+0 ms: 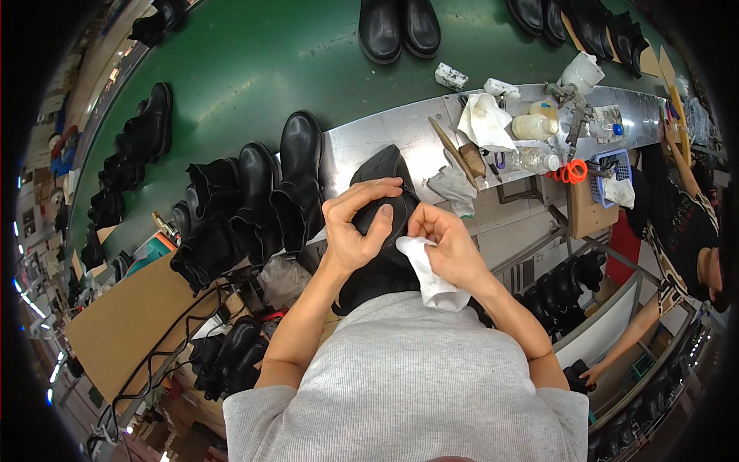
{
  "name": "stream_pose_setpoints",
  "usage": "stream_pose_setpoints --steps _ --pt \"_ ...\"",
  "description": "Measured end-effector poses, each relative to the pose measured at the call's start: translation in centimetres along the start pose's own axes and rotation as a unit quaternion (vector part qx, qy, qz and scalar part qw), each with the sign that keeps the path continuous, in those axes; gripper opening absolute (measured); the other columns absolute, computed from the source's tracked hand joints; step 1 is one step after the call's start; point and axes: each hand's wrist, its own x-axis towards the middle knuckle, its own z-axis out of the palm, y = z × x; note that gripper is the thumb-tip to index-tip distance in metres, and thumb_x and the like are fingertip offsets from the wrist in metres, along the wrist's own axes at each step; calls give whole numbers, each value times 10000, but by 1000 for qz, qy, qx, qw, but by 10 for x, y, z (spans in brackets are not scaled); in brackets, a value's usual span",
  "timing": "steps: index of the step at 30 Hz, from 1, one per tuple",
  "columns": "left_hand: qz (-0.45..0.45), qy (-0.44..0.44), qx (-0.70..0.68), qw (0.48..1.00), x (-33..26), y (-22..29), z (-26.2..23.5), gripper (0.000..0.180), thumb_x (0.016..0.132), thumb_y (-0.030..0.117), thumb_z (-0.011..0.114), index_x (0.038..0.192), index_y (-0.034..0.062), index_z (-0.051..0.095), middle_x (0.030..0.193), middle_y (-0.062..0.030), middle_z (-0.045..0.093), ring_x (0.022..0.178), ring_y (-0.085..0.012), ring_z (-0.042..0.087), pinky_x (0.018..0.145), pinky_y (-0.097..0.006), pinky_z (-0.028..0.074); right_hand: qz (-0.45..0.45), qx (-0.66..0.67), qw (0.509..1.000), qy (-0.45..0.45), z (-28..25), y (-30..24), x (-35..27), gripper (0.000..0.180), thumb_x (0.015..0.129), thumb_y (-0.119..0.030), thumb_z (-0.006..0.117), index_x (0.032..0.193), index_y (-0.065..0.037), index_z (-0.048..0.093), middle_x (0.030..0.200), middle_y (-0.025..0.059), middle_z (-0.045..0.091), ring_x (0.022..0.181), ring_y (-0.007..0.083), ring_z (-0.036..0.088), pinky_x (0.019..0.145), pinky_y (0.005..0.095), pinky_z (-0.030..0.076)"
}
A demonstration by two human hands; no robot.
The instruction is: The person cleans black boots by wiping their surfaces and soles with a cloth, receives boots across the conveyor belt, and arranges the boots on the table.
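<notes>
A black leather boot (pixel 382 164) lies in front of my body, its far part over the metal ledge (pixel 346 150). My left hand (pixel 356 225) is curled round it, thumb and fingers against the dark leather. At the boot's right side, my right hand (pixel 449 250) pinches a white cloth (pixel 433 283), which hangs down toward my grey shirt. The right fingertips are close to the boot; whether they touch it I cannot tell. Left of my hands, black boots (pixel 300 154) stand in a row along the edge of the green work surface (pixel 231 69).
On the ledge to the right are a white rag (pixel 486 122), clear bottles (pixel 535 126), a spray gun (pixel 571 96) and a brush (pixel 454 150). An orange coiled hose (pixel 570 172) hangs near a purple basket (pixel 612 179). At far right a co-worker (pixel 677 200) reaches out. Brown board (pixel 131 323) lies lower left.
</notes>
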Motion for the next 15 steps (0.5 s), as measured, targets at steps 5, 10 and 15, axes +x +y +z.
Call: stream_pose_setpoints --steps 5,10,15 --pt "-6 3 2 1000 -1 2 -1 205 680 21 557 847 -56 649 938 -181 671 885 -269 656 815 -312 485 84 71 994 15 -4 -10 2 115 780 41 540 783 -48 467 656 -40 474 564 21 430 497 186 339" --pt "6 0 6 1000 1 2 0 206 677 18 557 846 -54 650 932 -183 671 882 -269 658 808 -309 488 -24 -52 997 -45 -5 -2 1 72 829 -6 516 809 -60 472 647 -42 481 555 8 442 468 175 339" --pt "6 4 0 1000 -2 0 1 203 679 18 558 844 -56 650 931 -185 671 880 -266 658 806 -309 488 96 94 991 16 -5 -5 3 122 787 -19 593 767 -57 479 647 -42 485 567 14 441 494 179 343"
